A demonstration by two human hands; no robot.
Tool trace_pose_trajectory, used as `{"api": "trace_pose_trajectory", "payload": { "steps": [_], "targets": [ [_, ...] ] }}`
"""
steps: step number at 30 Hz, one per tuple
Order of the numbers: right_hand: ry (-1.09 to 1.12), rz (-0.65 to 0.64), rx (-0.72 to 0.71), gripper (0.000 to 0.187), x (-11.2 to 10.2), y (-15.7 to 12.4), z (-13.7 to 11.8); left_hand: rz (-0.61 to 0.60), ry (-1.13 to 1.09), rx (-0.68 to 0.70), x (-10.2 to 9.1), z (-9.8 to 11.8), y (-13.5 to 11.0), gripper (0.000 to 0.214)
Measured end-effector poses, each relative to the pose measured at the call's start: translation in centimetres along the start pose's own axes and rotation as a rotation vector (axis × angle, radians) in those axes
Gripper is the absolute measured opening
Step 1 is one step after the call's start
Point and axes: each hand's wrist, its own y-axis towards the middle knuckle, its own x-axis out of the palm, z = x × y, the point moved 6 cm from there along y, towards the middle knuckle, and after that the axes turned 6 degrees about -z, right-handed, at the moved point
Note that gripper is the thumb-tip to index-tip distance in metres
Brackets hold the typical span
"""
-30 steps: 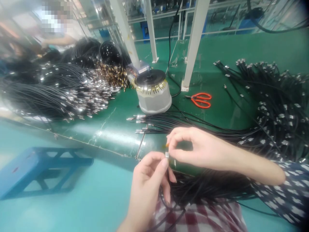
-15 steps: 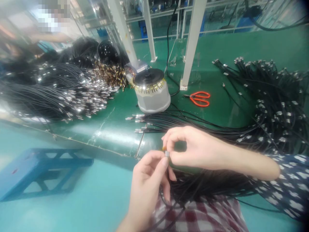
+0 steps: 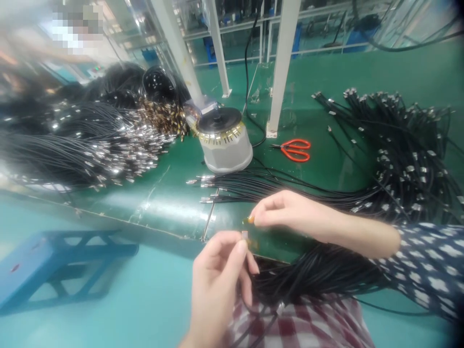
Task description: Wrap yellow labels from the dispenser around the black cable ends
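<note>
My left hand (image 3: pixel 221 275) pinches a black cable (image 3: pixel 243 290) just below its small silver metal connector (image 3: pixel 245 235), which points up between thumb and forefinger. Up and to the right, my right hand (image 3: pixel 273 210) is closed at the fingertips on a small strip of yellow tape (image 3: pixel 248 220), apart from the connector. Behind the hands stands a round white tape dispenser (image 3: pixel 227 152) with a black disc on top and yellow strips around its rim. Black cables with silver ends (image 3: pixel 250 186) lie on the green table between the dispenser and my right hand.
Orange-handled scissors (image 3: pixel 297 150) lie right of the dispenser, near a white post (image 3: pixel 284 67). Cable heaps lie at left (image 3: pixel 108 140) and right (image 3: pixel 409 145). More cables (image 3: pixel 319 275) rest across my lap. A blue stool (image 3: pixel 72 261) stands at lower left; a blurred person is beyond.
My right hand has drawn away from the connector, and the yellow strip now shows at its fingertips. My left hand keeps its pinch on the cable. The whole view has shifted slightly.
</note>
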Motion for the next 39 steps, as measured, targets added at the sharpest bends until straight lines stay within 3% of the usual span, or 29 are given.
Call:
{"api": "trace_pose_trajectory", "payload": {
  "steps": [3, 11, 20, 27, 34, 39],
  "targets": [
    [-0.009, -0.058, -0.062, 0.022, 0.9, -1.2, -0.6, -0.021, -0.063, -0.014, -0.1, -0.3, 0.5, 0.022],
    [-0.046, 0.197, -0.176, 0.011, 2.6, -2.6, -0.1, -0.003, -0.102, -0.016, -0.7, -1.2, 0.9, 0.026],
    [-0.029, 0.175, -0.229, 0.014, 2.4, -2.7, -0.4, -0.032, -0.222, -0.056, 0.1, -1.6, 0.8, 0.021],
    [0.128, 0.094, -0.164, 0.016, 2.4, -1.6, 0.8, -0.106, -0.361, -0.098, 0.6, -2.2, 1.2, 0.017],
    [0.071, 0.128, -0.207, 0.014, 2.3, -2.0, 0.5, -0.221, -0.471, -0.184, 0.9, -2.6, 1.2, 0.026],
    [0.007, 0.162, -0.230, 0.014, 2.2, -2.3, 0.1, -0.201, -0.459, -0.220, 0.6, -2.9, 1.4, 0.030]
  ]
}}
